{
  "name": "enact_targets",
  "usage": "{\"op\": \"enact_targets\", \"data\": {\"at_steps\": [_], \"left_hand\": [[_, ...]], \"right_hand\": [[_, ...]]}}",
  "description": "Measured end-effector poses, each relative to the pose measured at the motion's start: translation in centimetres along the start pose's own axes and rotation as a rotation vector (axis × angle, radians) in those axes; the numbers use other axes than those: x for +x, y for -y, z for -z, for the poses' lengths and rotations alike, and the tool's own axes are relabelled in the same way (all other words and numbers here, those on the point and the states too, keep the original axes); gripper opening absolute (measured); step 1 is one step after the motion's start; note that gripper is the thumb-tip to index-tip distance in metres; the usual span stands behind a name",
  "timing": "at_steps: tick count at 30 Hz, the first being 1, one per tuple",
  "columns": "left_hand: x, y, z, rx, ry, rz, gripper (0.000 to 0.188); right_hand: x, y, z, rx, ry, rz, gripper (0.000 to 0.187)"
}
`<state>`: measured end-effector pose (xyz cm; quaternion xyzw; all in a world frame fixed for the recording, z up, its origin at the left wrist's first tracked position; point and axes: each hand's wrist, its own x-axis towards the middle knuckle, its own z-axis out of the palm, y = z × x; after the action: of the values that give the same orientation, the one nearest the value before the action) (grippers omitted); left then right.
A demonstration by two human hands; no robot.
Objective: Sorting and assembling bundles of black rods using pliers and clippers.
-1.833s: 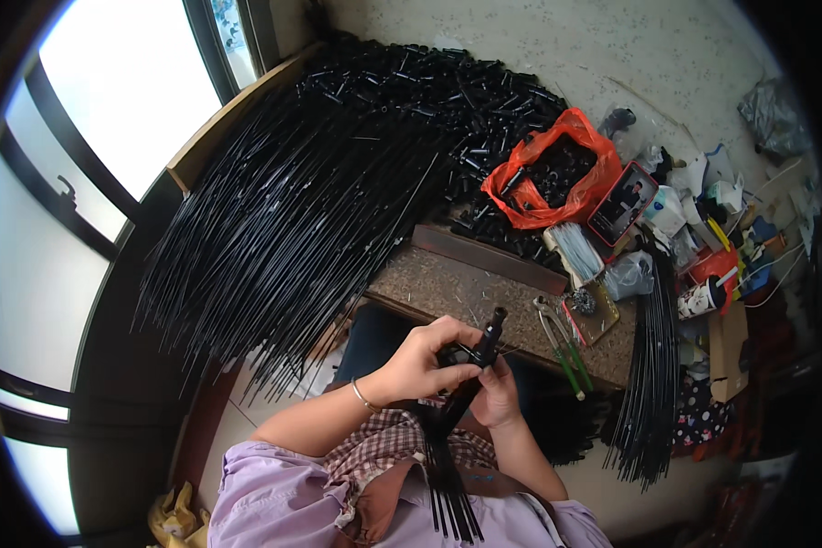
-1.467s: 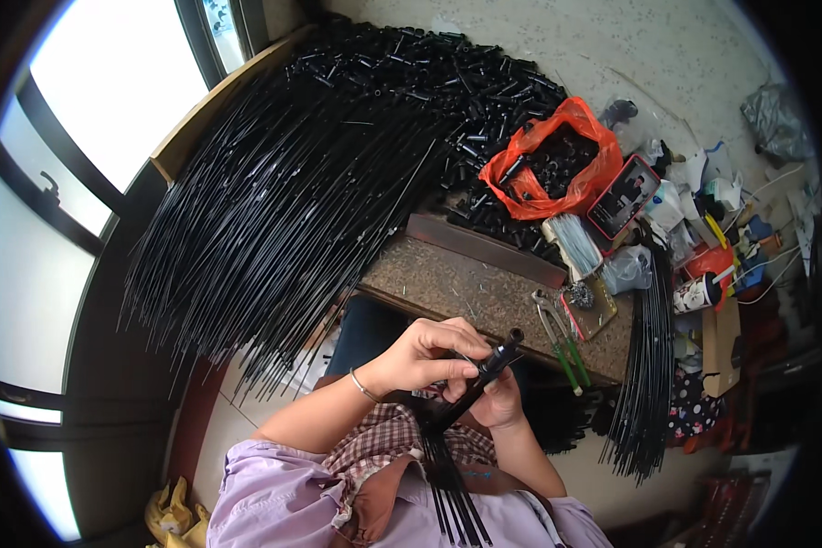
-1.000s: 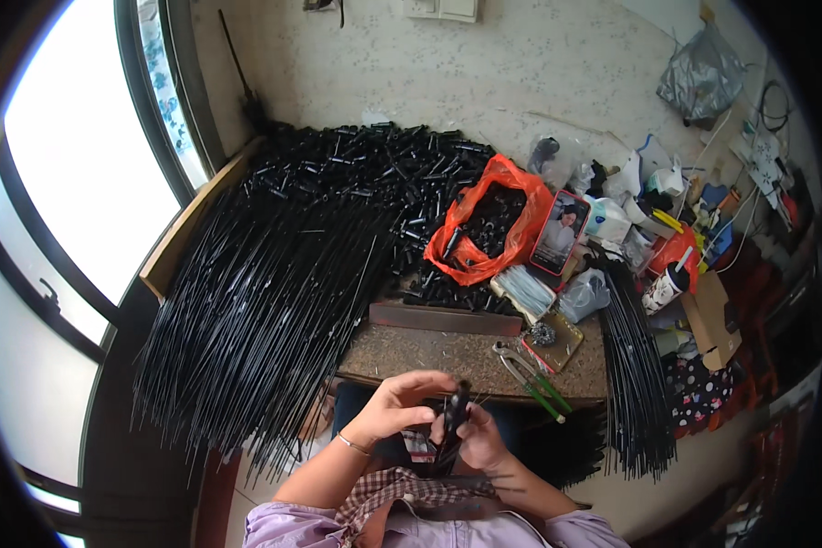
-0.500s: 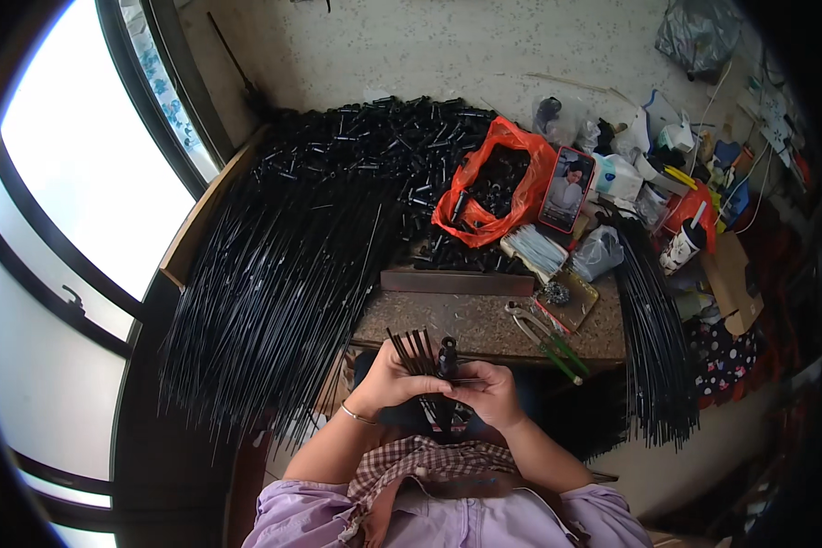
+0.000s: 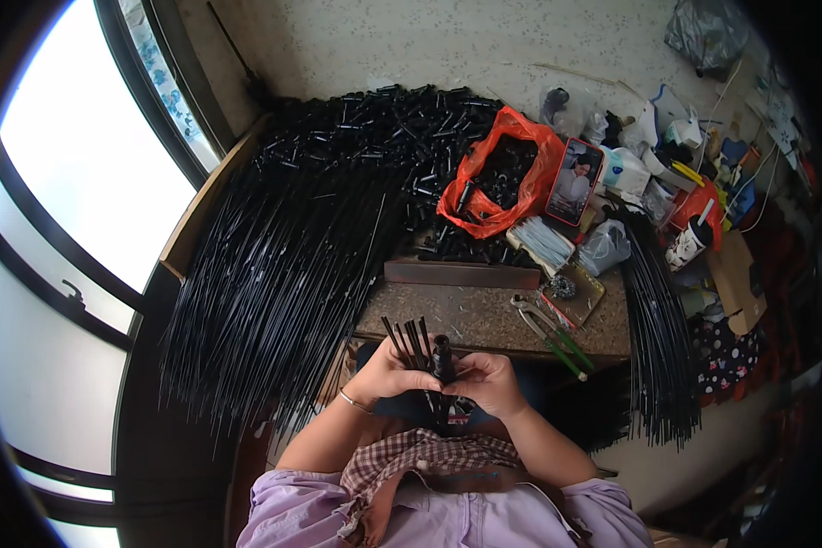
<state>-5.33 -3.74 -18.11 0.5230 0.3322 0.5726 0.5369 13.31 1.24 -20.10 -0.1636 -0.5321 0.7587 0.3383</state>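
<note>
In front of my lap, my left hand is closed around several thin black rods, whose ends fan out above the fingers. A black tubular part stands upright between my two hands, its round end facing up. From the other side my right hand pinches at this tube, its thumb close to the left thumb. Whether a smaller piece is also between the right fingers is hidden. Below the hands, dark lengths of the held things run down toward the checkered apron.
Long black rods hang over the table's left edge, with black tubes heaped behind. A red bag, phone, pale strips, wooden bar and green-handled pincers lie across the table. More rods hang at right.
The upright tube and rods have tilted slightly and shifted a little left in view. A thin piece seen at the right fingers before is now hard to see. The table's things shift slightly with the view.
</note>
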Motion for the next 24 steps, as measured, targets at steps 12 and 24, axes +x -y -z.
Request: {"op": "enact_targets", "data": {"at_steps": [12, 24], "left_hand": [[-0.1, -0.5, -2.8, 0.708, -0.065, -0.160, 0.051], [0.5, 1.4, -4.4, 0.212, -0.299, -0.108, 0.022]], "right_hand": [[1.0, 0.4, -1.5, -0.231, -0.309, 0.020, 0.027], [1.2, -1.5, -1.8, -0.078, -0.428, 0.236, 0.043]]}}
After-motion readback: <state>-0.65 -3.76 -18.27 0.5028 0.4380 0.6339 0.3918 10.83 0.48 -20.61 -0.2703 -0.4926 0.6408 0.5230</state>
